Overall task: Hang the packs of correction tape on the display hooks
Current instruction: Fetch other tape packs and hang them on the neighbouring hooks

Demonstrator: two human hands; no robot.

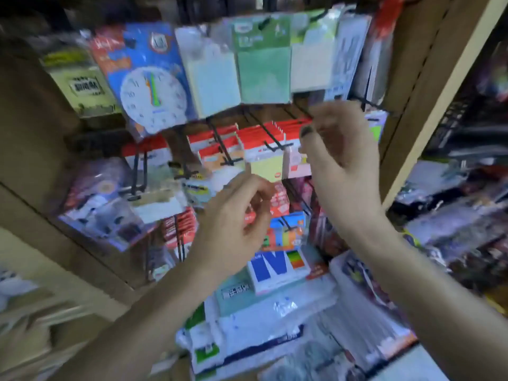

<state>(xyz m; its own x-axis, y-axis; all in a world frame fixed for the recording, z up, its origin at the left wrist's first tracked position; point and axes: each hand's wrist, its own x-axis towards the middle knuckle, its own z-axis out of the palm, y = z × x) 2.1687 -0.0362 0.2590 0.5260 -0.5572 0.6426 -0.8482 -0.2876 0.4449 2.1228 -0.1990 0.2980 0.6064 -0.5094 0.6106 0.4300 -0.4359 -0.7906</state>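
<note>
The frame is blurred by motion. Both my hands are raised in front of a display rack of black hooks (272, 138). My left hand (236, 215) hovers below a row of red-topped packs (264, 152) with yellow and pink fronts, fingers loosely curled, nothing visible in it. My right hand (338, 152) is higher and to the right, fingers bent near the pink pack (295, 163) and a hook; whether it pinches anything I cannot tell. I cannot make out which packs are correction tape.
Pastel sticky-note packs (264, 67) and a blue clock card (148, 78) hang on the top row. Colourful packs (283, 235) hang lower down. Wrapped goods (264, 320) are piled at the bottom. Wooden shelf uprights (428, 78) stand on both sides.
</note>
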